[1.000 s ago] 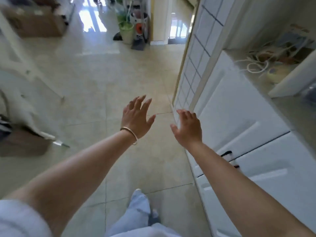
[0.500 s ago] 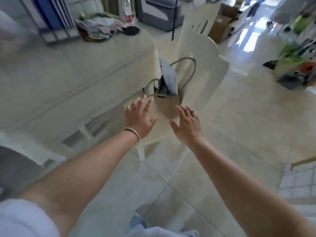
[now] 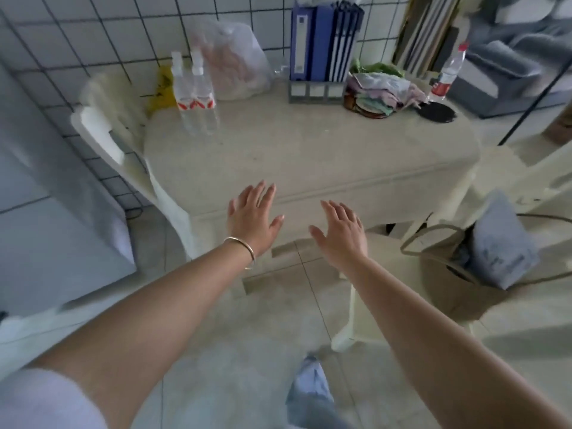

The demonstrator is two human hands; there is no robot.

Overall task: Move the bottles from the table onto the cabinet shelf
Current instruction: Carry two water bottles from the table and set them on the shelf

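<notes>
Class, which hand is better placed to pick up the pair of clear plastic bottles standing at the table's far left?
Left. The left hand, open and empty, hovers on the side of the paired clear bottles; the right hand sits farther away.

Three clear plastic bottles stand on the tabletop (image 3: pixel 309 156): two bottles with red-and-white labels (image 3: pixel 193 88) side by side at the back left, and one red-labelled bottle (image 3: pixel 445 75) at the far right. There is one plastic bag (image 3: pixel 235 57), one rack of blue binders (image 3: pixel 325 41), one heap of cloths (image 3: pixel 380 88), one black disc (image 3: pixel 436 111) and one tote bag (image 3: pixel 458 274) on a chair. Two hands show, one left hand (image 3: pixel 252 218) and one right hand (image 3: pixel 343 233).
</notes>
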